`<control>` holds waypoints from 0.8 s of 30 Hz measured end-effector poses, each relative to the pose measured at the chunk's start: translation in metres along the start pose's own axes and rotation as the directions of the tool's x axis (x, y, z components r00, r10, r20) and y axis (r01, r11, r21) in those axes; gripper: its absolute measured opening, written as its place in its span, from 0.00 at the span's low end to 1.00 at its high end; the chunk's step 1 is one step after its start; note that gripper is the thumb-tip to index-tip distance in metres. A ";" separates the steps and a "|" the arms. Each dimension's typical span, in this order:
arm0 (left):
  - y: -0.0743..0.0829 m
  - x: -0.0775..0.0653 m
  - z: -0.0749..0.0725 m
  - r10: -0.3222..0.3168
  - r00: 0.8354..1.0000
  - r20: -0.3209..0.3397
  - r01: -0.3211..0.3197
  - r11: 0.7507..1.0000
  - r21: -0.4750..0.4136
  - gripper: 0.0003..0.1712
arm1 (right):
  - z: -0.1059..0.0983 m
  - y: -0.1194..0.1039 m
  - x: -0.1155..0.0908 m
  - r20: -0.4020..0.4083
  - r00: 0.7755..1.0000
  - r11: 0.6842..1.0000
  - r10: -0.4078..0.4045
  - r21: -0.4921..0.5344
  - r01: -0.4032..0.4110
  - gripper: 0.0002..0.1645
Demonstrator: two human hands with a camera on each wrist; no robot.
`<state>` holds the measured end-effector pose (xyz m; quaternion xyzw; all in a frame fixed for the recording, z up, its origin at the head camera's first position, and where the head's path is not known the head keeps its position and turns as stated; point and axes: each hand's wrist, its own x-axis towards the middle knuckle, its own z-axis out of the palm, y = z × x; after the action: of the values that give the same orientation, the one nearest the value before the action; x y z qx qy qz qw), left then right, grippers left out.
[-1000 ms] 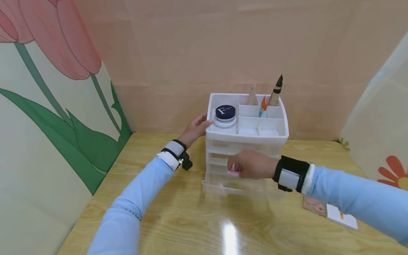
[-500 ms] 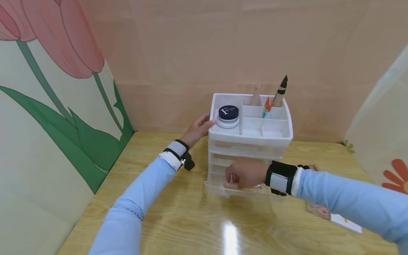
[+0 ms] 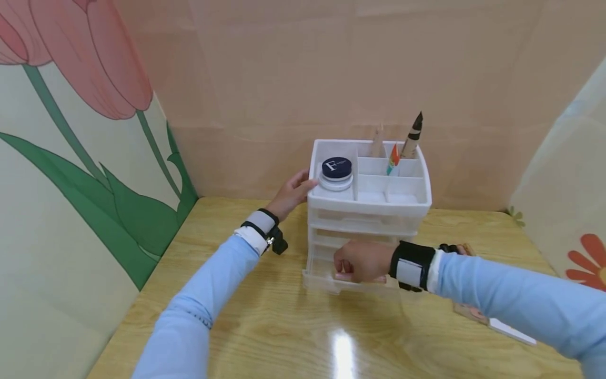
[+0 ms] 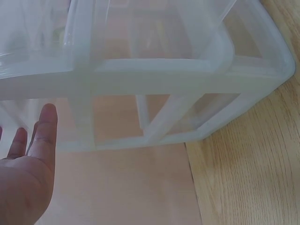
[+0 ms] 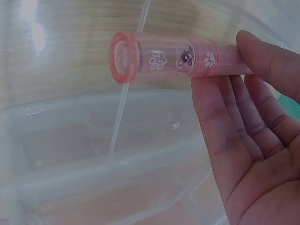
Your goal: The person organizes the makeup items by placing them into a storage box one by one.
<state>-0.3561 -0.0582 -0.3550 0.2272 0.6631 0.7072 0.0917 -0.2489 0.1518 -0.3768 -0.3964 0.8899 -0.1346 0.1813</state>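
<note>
A white drawer organizer point(image 3: 369, 204) stands against the back wall, its clear bottom drawer point(image 3: 320, 284) pulled out. My left hand point(image 3: 291, 196) rests against the organizer's left side near the top, thumb at the rim; in the left wrist view its fingers point(image 4: 47, 126) extend along the clear side. My right hand point(image 3: 363, 260) is low over the open drawer. Between thumb and fingers it pinches a pink lipstick tube point(image 5: 164, 58) with white paw prints, lying level. In the head view the right hand covers the middle of the tube.
The top tray bears a jar point(image 3: 336, 168) with a dark lid, an orange-tipped tube point(image 3: 393, 160) and a black-tipped tube point(image 3: 413, 138). Right of the organizer lie a flat pinkish case point(image 3: 470, 312) and a white box point(image 3: 512, 331), partly under the right sleeve.
My right hand has moved down from in front of the middle of the organizer to the bottom drawer, carrying the lipstick tube. The left hand stays at the organizer's side.
</note>
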 end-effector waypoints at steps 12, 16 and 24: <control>-0.001 0.000 0.001 -0.014 1.000 -0.010 0.015 1.000 0.011 0.30 | -0.013 -0.005 -0.010 0.055 0.988 0.988 0.145 0.051 -0.148 0.18; 0.000 0.000 0.001 -0.011 1.000 -0.013 0.012 1.000 0.013 0.30 | -0.031 -0.013 -0.026 0.000 0.990 0.986 0.139 0.090 -0.138 0.20; 0.003 -0.004 0.001 -0.009 1.000 -0.009 0.010 0.999 0.037 0.31 | -0.061 -0.022 -0.073 -0.160 0.982 0.993 0.095 0.080 -0.083 0.18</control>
<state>-0.3516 -0.0594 -0.3525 0.2226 0.6777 0.6953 0.0879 -0.2150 0.1988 -0.2980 -0.3369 0.9131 -0.1910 0.1277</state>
